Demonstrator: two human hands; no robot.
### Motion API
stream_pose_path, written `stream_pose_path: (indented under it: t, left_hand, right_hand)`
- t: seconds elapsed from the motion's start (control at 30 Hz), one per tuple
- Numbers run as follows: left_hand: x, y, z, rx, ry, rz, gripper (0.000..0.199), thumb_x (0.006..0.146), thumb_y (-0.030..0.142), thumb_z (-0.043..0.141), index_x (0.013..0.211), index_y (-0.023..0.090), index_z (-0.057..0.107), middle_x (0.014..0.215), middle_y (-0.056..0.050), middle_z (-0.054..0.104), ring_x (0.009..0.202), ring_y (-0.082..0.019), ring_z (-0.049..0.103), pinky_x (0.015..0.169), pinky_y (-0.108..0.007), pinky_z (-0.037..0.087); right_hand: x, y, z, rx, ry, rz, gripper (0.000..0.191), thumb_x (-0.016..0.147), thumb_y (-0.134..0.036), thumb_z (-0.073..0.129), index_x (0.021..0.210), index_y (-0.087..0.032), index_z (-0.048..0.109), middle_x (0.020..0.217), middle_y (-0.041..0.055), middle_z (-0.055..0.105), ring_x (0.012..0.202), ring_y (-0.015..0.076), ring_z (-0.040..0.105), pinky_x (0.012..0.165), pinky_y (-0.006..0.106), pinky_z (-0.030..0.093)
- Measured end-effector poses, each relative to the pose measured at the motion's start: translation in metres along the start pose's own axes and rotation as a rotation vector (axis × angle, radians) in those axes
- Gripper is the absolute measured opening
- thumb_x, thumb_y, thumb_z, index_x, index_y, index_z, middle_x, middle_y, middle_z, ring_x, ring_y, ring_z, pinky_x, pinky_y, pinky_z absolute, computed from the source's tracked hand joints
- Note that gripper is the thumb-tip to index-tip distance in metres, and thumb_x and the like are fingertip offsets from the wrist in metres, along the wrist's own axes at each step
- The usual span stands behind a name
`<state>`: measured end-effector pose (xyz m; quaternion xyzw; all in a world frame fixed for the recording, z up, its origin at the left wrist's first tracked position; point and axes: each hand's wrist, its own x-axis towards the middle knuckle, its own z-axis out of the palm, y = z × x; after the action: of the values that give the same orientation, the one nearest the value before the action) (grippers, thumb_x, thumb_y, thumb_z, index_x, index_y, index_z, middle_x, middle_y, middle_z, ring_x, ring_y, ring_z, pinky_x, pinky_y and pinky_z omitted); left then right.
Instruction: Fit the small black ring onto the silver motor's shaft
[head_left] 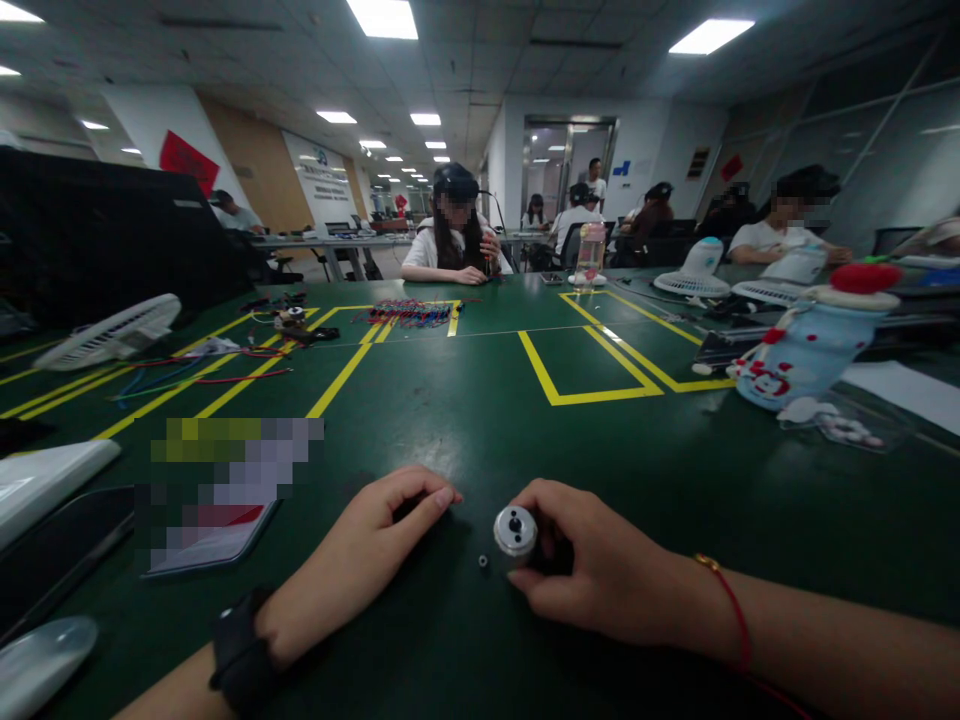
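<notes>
1. Head view: the right hand point(592, 565) is curling thumb and fingers around a metal cylinder point(515, 530) on the counter point(435, 630); its long axis is running roughly upright, end face up.
2. The left hand point(390, 525) is resting left of it, thumb close to forefinger; I cannot tell whether it is pinching anything small.
3. A small round part point(484, 562) is lying between the hands, just left of the cylinder, nearer the right thumb.
</notes>
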<state>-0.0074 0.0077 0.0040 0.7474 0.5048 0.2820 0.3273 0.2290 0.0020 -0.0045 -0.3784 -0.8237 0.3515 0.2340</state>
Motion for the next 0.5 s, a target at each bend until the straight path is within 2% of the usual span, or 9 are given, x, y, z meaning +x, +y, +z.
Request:
stream_pose_path:
  t: [0.1,0.23,0.3,0.37,0.5]
  left_hand:
    - [-0.001,-0.004,0.001,0.003,0.021,-0.02,0.023,0.093,0.032,0.046,0.094,0.022,0.066,0.09,-0.001,0.068,0.085,-0.02,0.062,0.078,-0.032,0.047]
    - [-0.001,-0.014,0.007,0.053,0.128,-0.038,0.026,0.093,0.027,0.046,0.116,0.023,0.057,0.094,-0.003,0.066,0.086,-0.021,0.062,0.078,-0.035,0.048]
    - [-0.001,-0.017,0.008,0.108,0.156,-0.02,0.028,0.092,0.023,0.047,0.119,0.024,0.054,0.099,-0.004,0.064,0.087,-0.021,0.062,0.08,-0.036,0.048]
    - [-0.002,-0.017,0.008,0.171,0.125,0.014,0.028,0.09,0.02,0.048,0.117,0.025,0.055,0.106,-0.004,0.063,0.09,-0.021,0.06,0.081,-0.036,0.047]
    - [-0.007,-0.008,0.005,0.253,-0.075,0.119,0.026,0.083,0.019,0.06,0.108,0.029,0.059,0.11,-0.001,0.061,0.101,-0.023,0.055,0.088,-0.039,0.041]
  right_hand:
    - [0.0,0.0,-0.001,-0.015,-0.004,0.0,0.027,0.072,-0.02,0.065,0.097,-0.02,0.055,0.081,-0.0013,0.058,0.065,0.0124,0.051,0.054,0.023,0.039]
    - [0.0,-0.001,-0.001,-0.011,-0.01,0.011,0.028,0.072,-0.019,0.065,0.098,-0.021,0.055,0.082,-0.001,0.058,0.066,0.0124,0.052,0.054,0.023,0.04]
    - [0.0,-0.001,-0.001,-0.007,-0.016,0.018,0.027,0.072,-0.018,0.064,0.097,-0.021,0.055,0.082,-0.0011,0.058,0.066,0.0124,0.052,0.054,0.023,0.04]
    - [0.001,-0.001,-0.001,-0.004,-0.02,0.021,0.027,0.072,-0.019,0.065,0.096,-0.021,0.054,0.082,-0.0014,0.058,0.066,0.0124,0.053,0.054,0.023,0.04]
    - [0.001,0.001,0.001,-0.002,-0.012,0.016,0.027,0.071,-0.019,0.065,0.096,-0.021,0.054,0.081,-0.002,0.058,0.065,0.0125,0.052,0.054,0.023,0.04]
